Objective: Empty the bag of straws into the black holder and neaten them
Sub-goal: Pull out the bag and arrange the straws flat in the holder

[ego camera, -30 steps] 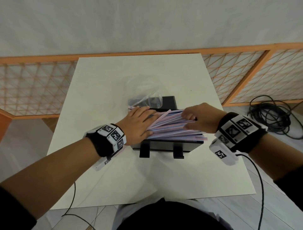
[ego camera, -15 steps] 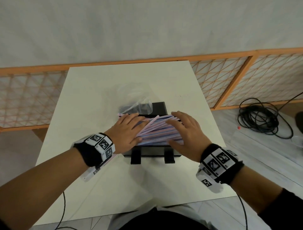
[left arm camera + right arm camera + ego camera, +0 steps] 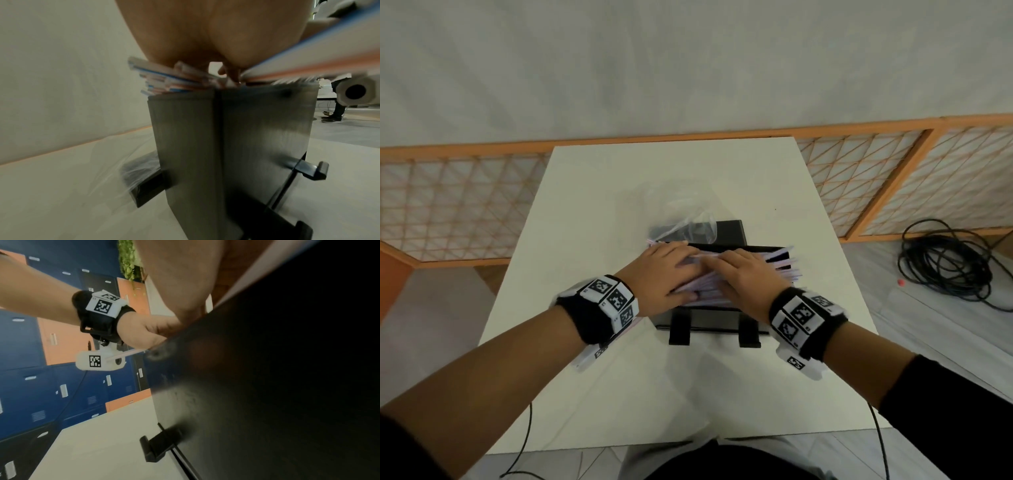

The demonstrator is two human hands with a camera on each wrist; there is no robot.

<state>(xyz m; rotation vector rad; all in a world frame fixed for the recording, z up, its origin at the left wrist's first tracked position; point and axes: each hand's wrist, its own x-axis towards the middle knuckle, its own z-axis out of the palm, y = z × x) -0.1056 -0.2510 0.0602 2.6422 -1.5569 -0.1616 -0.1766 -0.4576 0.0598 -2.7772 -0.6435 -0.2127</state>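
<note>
A black holder (image 3: 709, 317) stands mid-table, heaped with pink, white and blue striped straws (image 3: 779, 263). My left hand (image 3: 664, 274) lies flat on the left half of the heap, fingers straight. My right hand (image 3: 746, 274) lies flat on the right half, fingers pointing left and nearly meeting the left hand's. Straw ends poke past the holder's right edge. In the left wrist view the straws (image 3: 164, 81) stick out over the holder (image 3: 226, 146) under my palm. The right wrist view shows the holder's dark wall (image 3: 267, 386) and one straw (image 3: 125, 355) jutting out by my left hand.
The empty clear plastic bag (image 3: 681, 219) lies crumpled behind the holder, over a black block (image 3: 729, 231). The white table (image 3: 619, 394) has bare surface in front. An orange lattice fence (image 3: 448, 205) runs behind; a coiled black cable (image 3: 948, 263) lies on the floor at right.
My right hand has moved from the straws' right end onto the top of the heap and slid left toward the left hand. The straws now lie flatter and more level in the holder.
</note>
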